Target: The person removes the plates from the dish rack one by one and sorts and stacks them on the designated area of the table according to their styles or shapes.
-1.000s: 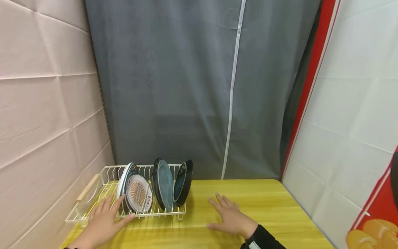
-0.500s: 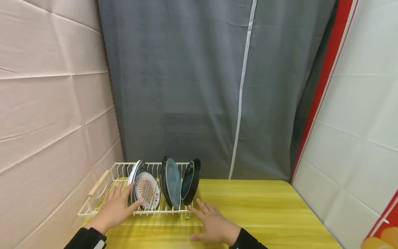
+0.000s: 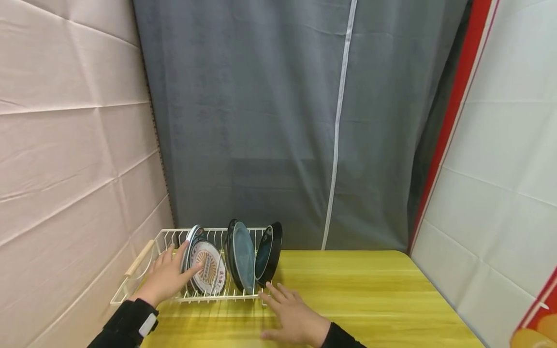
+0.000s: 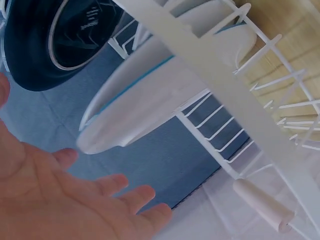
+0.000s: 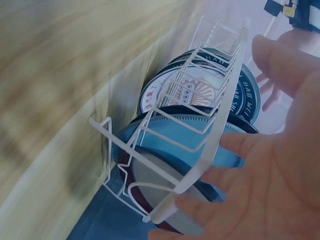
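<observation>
A white wire dish rack (image 3: 237,297) with a wooden handle (image 3: 140,257) stands on the table's left. In it several dishes stand on edge: a white plate with an orange sunburst print (image 3: 212,266), a blue plate (image 3: 244,255) and a dark bowl (image 3: 274,251). My left hand (image 3: 166,278) reaches over the rack's left part, fingers spread, fingertips overlapping the leftmost plate's edge in the head view. In the left wrist view its palm lies bare, beside the white plates (image 4: 145,102). My right hand (image 3: 292,314), fingers extended, is at the rack's front right corner, holding nothing.
The yellow wood-grain table (image 3: 357,290) extends to the right of the rack. A grey curtain (image 3: 261,121) hangs behind it. Pale cloth walls (image 3: 78,159) border the left side, and a white and red panel (image 3: 491,159) the right.
My right hand has moved left to the rack's front corner. My left hand has reached a little farther toward the plates. The head view has turned slightly left.
</observation>
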`<state>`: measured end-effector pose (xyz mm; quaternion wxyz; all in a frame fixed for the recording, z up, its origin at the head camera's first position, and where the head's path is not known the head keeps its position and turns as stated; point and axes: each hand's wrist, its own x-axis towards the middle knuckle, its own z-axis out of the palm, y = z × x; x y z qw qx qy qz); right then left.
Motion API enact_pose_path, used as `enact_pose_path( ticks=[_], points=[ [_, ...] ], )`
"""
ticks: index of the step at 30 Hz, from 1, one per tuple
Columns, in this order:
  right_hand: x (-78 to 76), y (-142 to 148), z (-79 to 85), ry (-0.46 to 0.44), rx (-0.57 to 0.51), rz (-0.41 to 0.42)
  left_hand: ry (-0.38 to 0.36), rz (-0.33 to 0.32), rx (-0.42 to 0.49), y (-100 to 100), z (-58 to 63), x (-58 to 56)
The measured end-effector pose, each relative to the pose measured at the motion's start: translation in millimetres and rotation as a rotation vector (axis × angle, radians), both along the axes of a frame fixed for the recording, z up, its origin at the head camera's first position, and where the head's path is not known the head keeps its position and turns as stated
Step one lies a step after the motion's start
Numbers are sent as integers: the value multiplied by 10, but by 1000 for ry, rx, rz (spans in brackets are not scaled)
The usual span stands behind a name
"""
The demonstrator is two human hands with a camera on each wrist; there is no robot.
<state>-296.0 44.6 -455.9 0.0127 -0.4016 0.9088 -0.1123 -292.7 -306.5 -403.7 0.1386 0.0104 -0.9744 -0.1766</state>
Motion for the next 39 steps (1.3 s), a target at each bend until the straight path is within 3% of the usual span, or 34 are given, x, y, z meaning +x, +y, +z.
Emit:
enact_pose_path(
  ticks=[5,10,17,22,28,35,39],
  points=[
    [-30,-64,-63,50,3,32,-14,7,22,-68,-52,-166],
    [-70,-103,-132,74,-18,44,-14,-10,112,-112,-125,-279],
    [-110,-110,-227,150,-38,73,120,-34,202,-133,-239,-424],
    [-123,-119,-290,189,-42,85,185,34,175,-138,-302,-477],
    [-108,-134,-305,240,-24,78,339,90,128,-147,-358,-536],
    [-83,-155,-262,191,8,31,467,161,85,-122,-285,-556],
    [-77,-149,-251,163,12,31,522,251,105,-141,-278,-550]
  ],
)
